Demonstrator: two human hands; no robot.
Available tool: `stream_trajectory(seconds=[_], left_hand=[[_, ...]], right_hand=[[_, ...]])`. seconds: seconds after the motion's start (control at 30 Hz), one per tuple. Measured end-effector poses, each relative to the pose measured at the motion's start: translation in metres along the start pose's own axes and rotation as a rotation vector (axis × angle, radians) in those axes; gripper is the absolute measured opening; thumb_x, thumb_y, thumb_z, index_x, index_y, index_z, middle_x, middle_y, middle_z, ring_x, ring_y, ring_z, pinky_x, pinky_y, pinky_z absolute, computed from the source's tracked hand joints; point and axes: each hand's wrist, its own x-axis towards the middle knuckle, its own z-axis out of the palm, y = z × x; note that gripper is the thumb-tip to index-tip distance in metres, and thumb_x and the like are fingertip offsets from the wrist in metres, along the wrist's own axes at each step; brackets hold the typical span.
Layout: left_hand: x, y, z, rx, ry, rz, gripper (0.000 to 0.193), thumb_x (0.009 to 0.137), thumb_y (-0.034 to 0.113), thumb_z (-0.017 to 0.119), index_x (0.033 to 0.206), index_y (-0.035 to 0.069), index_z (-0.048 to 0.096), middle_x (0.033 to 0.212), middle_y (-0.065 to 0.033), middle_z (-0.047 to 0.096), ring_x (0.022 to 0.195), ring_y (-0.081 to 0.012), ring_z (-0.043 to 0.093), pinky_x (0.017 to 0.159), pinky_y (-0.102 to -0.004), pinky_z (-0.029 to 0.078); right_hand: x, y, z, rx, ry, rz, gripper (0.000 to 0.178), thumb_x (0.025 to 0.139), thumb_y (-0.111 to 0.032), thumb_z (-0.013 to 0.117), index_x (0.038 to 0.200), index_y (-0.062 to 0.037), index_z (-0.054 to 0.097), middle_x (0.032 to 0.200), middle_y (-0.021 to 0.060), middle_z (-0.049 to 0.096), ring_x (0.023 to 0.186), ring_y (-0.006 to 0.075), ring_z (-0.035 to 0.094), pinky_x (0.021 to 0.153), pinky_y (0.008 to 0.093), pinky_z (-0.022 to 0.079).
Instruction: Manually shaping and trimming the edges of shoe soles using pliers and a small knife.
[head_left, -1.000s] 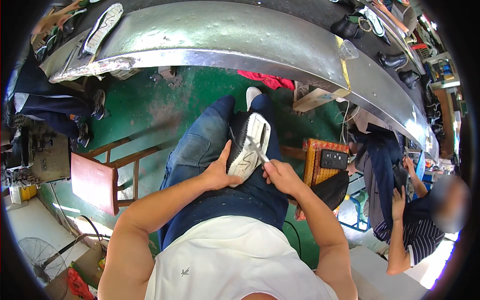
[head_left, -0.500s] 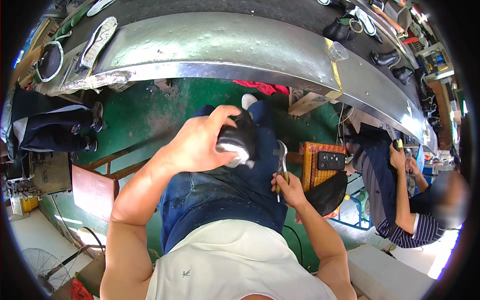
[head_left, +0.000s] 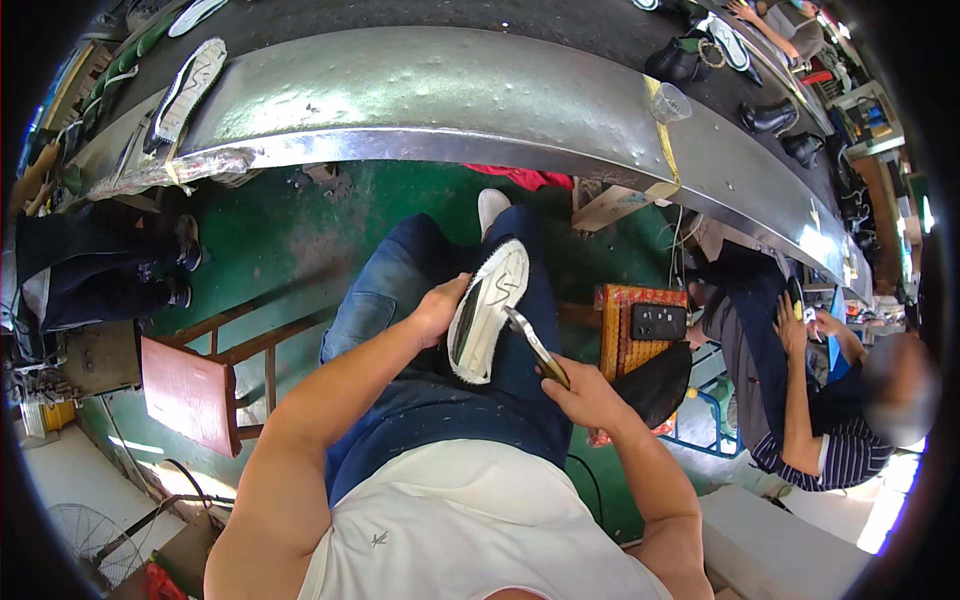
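Over my lap, a black shoe (head_left: pixel 490 312) is turned bottom up, with its pale insole and the gathered edge of the upper around it showing. My left hand (head_left: pixel 438 310) is closed on the shoe's left side; its fingertips are partly hidden beneath it. My right hand (head_left: pixel 582 390) grips a pair of pincers (head_left: pixel 538 347) by the handles. The metal head of the pincers lies at the shoe's right edge; whether its jaws pinch the edge, I cannot tell.
A metal-edged bench (head_left: pixel 420 85) runs across the front, bearing another upturned shoe (head_left: pixel 188 88), black shoes (head_left: pixel 768 117) and a clear cup (head_left: pixel 670 102). At right, a phone (head_left: pixel 658 322) rests on a woven seat (head_left: pixel 617 350) near a co-worker (head_left: pixel 800 400). A wooden stool (head_left: pixel 187 390) stands left.
The shoe has been turned over so its bottom faces up. My left hand has shifted to its side, and my right hand has brought the pincers left, up to its edge.
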Motion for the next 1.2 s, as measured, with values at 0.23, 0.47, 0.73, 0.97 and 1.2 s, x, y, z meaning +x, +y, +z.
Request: stream_trajectory(seconds=[0.23,0.47,0.73,0.97,1.2], left_hand=[[-0.011,-0.045,-0.001,0.252,0.0,0.375,0.065,0.113,0.044,0.024,0.151,-0.005,0.04,0.148,-0.0186,0.052,0.139,-0.0244,0.046,0.117,-0.033,0.033],[-0.015,-0.063,-0.004,0.417,0.095,0.485,0.059,0.112,0.033,0.029,0.151,-0.01,0.035,0.155,-0.0282,0.041,0.148,-0.0373,0.035,0.122,-0.0381,0.027],[-0.03,-0.048,-0.011,0.157,-0.055,0.367,0.083,0.109,0.053,0.034,0.16,-0.006,0.006,0.164,-0.024,0.025,0.154,-0.029,0.022,0.123,-0.0351,0.02],[-0.032,-0.006,0.007,0.025,-0.041,0.363,0.088,0.105,0.041,0.056,0.162,0.0,0.005,0.162,-0.0183,0.03,0.149,-0.0249,0.031,0.121,-0.034,0.025],[-0.017,-0.022,0.014,0.238,0.156,0.405,0.082,0.1,0.034,0.064,0.163,0.009,0.019,0.151,-0.0218,0.047,0.144,-0.0301,0.04,0.118,-0.0373,0.032]], right_hand=[[0.021,-0.016,-0.017,-0.265,-0.012,-0.251,0.057,0.094,-0.018,0.062,0.139,0.0121,0.046,0.132,0.0333,0.057,0.127,0.0454,0.055,0.109,0.045,0.044],[0.046,-0.082,-0.058,-0.511,-0.304,-0.018,0.047,0.094,-0.019,0.062,0.128,0.0119,0.055,0.119,0.0316,0.064,0.112,0.0454,0.063,0.098,0.048,0.05],[0.076,-0.059,-0.031,-0.628,-0.282,-0.09,0.032,0.096,-0.029,0.063,0.106,0.0016,0.065,0.091,0.0255,0.07,0.091,0.0434,0.068,0.082,0.0523,0.053],[0.072,0.005,0.052,0.037,0.13,-0.006,0.035,0.093,-0.033,0.069,0.111,-0.0034,0.066,0.091,0.0222,0.07,0.087,0.0398,0.069,0.079,0.0462,0.053],[0.078,-0.016,-0.023,-0.029,0.009,-0.096,0.033,0.095,-0.026,0.066,0.112,0.0028,0.061,0.091,0.0232,0.066,0.083,0.0362,0.067,0.079,0.0431,0.054]])
